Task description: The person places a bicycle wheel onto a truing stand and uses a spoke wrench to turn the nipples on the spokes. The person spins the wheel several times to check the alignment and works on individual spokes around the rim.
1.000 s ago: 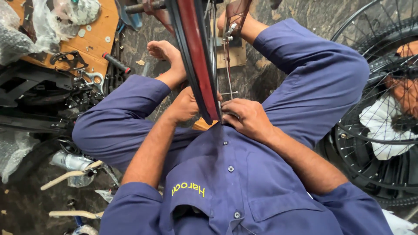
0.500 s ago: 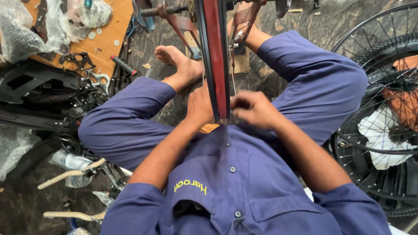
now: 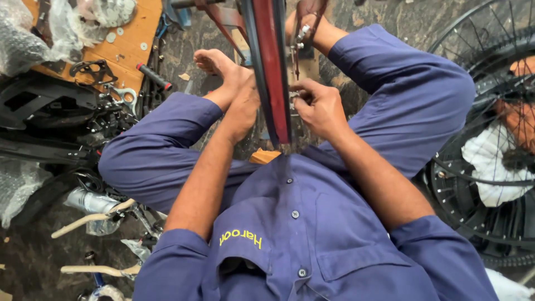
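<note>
A bicycle wheel rim (image 3: 273, 67), red inside with black edges, stands upright between my knees, running from the top of the view to my chest. My left hand (image 3: 245, 106) rests against the rim's left side, fingers hidden behind it. On the right side, my right hand (image 3: 315, 103) pinches a small metal part (image 3: 293, 95) at a thin spoke (image 3: 295, 61). I sit on the floor in blue work clothes, legs bent, bare feet (image 3: 220, 64) near the rim.
A wooden board (image 3: 134, 39) with small metal parts and plastic bags lies at the top left. Black bicycle parts (image 3: 50, 117) and brake levers (image 3: 89, 220) sit at the left. Spoked wheels with tyres (image 3: 485, 139) are stacked at the right.
The view has shifted so the rim sits more to the right and upright. Both hands have moved up along the rim, farther from my chest, the right one now at the spoke.
</note>
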